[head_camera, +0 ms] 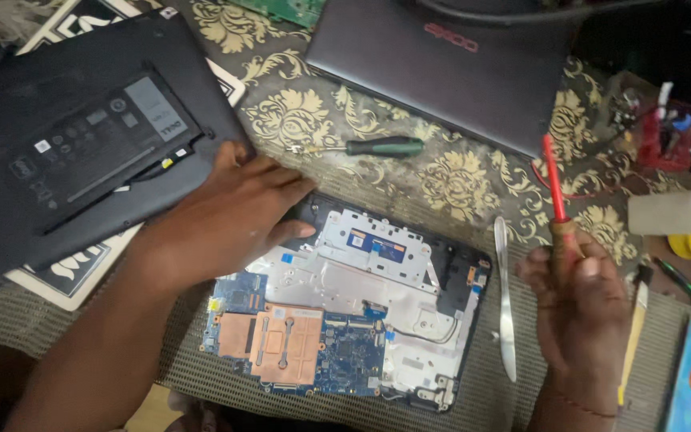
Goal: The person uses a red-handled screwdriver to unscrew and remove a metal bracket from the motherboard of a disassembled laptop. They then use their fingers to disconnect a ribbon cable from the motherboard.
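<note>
An opened laptop base (361,304) lies in front of me, showing a blue circuit board, a copper heat plate and a silver metal frame. My left hand (225,212) rests on its upper left corner, fingers spread over the edge. My right hand (581,300) is to the right of the base and holds a red-handled screwdriver (555,180) upright, tip pointing away from me. A black laptop bottom cover with its battery (73,144) lies at the left, just beyond my left hand.
A green-handled screwdriver (369,146) lies on the patterned cloth above the base. A closed dark laptop (441,72) sits at the back. A metal pry tool (505,304) lies right of the base. Tools, a paper roll (669,212) and a brush (632,336) crowd the right side.
</note>
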